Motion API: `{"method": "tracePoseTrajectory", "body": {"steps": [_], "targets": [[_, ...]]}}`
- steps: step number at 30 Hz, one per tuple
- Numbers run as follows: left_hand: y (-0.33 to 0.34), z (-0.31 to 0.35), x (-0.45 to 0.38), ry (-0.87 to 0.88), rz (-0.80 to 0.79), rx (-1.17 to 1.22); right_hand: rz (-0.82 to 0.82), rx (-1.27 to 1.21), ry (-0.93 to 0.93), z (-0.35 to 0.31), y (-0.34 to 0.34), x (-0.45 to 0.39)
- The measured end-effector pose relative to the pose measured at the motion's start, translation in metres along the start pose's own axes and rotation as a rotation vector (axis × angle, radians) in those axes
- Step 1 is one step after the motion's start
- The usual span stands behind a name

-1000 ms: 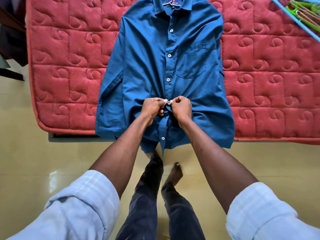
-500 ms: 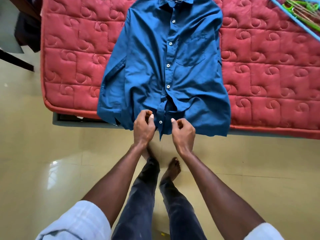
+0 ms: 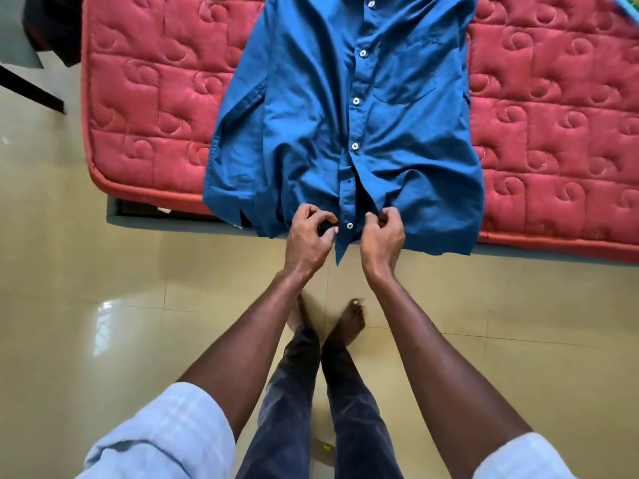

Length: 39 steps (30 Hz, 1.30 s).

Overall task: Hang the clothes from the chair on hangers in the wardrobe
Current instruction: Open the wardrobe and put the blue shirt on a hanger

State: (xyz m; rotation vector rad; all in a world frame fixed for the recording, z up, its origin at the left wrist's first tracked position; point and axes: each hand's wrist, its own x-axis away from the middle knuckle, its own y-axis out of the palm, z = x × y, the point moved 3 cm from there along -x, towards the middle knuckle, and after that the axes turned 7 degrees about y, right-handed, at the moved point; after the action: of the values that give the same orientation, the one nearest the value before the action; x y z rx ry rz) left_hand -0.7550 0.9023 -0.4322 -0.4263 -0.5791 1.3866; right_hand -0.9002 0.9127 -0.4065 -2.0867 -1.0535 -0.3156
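Two hands, left (image 3: 308, 236) and right (image 3: 382, 236), pinch our limp shirt (image 3: 311, 133) at its near hem; soft cloth, best held by edges.

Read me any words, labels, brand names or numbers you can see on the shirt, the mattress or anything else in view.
None can be read.
Blue shirt: no print or tag shows; its collar is cut off at the top edge.
Red mattress: only stitched swirl quilting, no lettering.
Floor: a tiny yellow scrap between the legs, too small to tell.
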Motion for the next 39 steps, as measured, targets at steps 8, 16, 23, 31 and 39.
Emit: {"method": "tracePoseTrajectory", "body": {"steps": [8,16,23,31,39], "targets": [[0.012,0.019,0.003,0.067,0.007,-0.185,-0.006,-0.050,0.007,0.022,-0.009,0.009],[0.033,0.030,0.002,-0.006,0.016,-0.019,-0.030,-0.051,0.145,0.059,-0.013,0.013],[0.037,0.038,0.007,-0.195,0.138,0.277,0.036,-0.028,-0.116,0.047,-0.027,0.017],[0.030,0.026,0.022,-0.329,0.188,0.430,0.011,0.126,-0.355,0.029,-0.020,0.015],[0.026,0.018,0.020,-0.350,0.046,0.614,-0.074,0.141,-0.397,0.023,-0.014,0.017]]}}
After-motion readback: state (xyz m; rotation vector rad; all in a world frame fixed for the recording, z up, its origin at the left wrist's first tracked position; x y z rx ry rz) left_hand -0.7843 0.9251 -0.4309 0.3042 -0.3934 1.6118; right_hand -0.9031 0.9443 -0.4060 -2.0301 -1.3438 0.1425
